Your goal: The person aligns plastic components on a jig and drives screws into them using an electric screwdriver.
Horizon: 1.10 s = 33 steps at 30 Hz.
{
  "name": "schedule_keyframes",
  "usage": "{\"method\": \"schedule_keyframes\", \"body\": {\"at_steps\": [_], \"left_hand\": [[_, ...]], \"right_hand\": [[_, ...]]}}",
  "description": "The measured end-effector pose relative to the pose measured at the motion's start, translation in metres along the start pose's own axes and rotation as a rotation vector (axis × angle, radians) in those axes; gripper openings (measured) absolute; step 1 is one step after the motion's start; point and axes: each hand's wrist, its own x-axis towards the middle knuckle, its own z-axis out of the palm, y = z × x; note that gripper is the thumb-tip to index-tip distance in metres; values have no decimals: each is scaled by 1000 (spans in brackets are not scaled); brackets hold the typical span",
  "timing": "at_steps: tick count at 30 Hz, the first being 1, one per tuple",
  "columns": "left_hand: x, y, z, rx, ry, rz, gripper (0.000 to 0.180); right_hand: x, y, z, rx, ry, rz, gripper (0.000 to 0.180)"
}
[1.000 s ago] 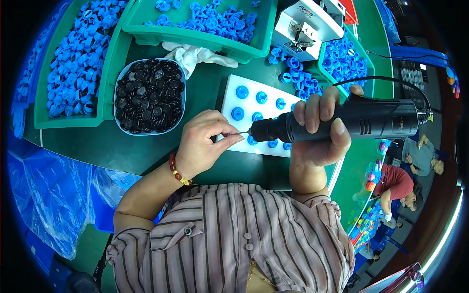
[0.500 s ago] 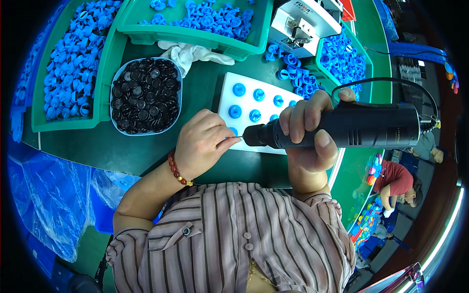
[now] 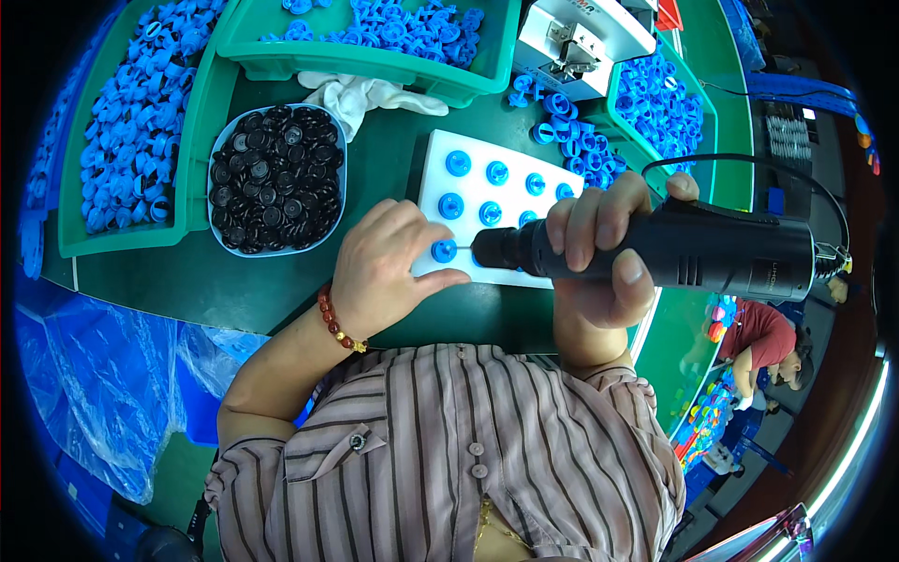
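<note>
My right hand (image 3: 604,234) is wrapped round a black electric screwdriver (image 3: 726,251), held almost level, its thin bit pointing left. The bit tip reaches a small round blue plastic part (image 3: 444,251) at the near left corner of a white board (image 3: 472,190); whether they touch, I cannot tell. My left hand (image 3: 375,267) is beside that part, thumb and fingers parted around it, gripping nothing visible. More blue parts stand in rows on the board, some hidden behind the screwdriver and right hand.
A tub of black round caps (image 3: 276,183) stands left of the board. Green bins of blue parts (image 3: 136,140) sit at the left, back and right. A white glove (image 3: 361,98) lies by the back bin. A white and grey machine (image 3: 581,47) stands behind loose blue rings (image 3: 585,145).
The thumb and fingers of my left hand have spread from a pinch at the bit tip, uncovering the corner blue part. The screwdriver has shifted slightly to the right.
</note>
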Motion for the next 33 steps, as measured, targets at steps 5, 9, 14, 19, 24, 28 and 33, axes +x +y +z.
{"method": "schedule_keyframes", "body": {"at_steps": [5, 9, 14, 19, 24, 28, 33], "left_hand": [[-7, -4, 3, 111, -75, -47, 33], [-10, -5, 7, 104, -124, -119, 33], [-9, -4, 8, 74, -113, -167, 32], [-11, -5, 10, 53, -107, -199, 31], [-10, -3, 10, 32, -97, -225, 30], [-10, -1, 6, 37, -168, -281, 29], [-9, -3, 7, 43, -144, -263, 32]], "right_hand": [[-2, 10, -5, 28, 36, -41, 63], [-7, 21, -6, 18, 14, -33, 63], [-6, 26, -8, -17, -10, -32, 63], [-6, 27, -6, -26, -45, -5, 61], [-7, 26, -6, -107, -115, -27, 58], [-4, 29, -6, -111, -138, -2, 59], [-5, 27, -4, -117, -120, -15, 62]]}}
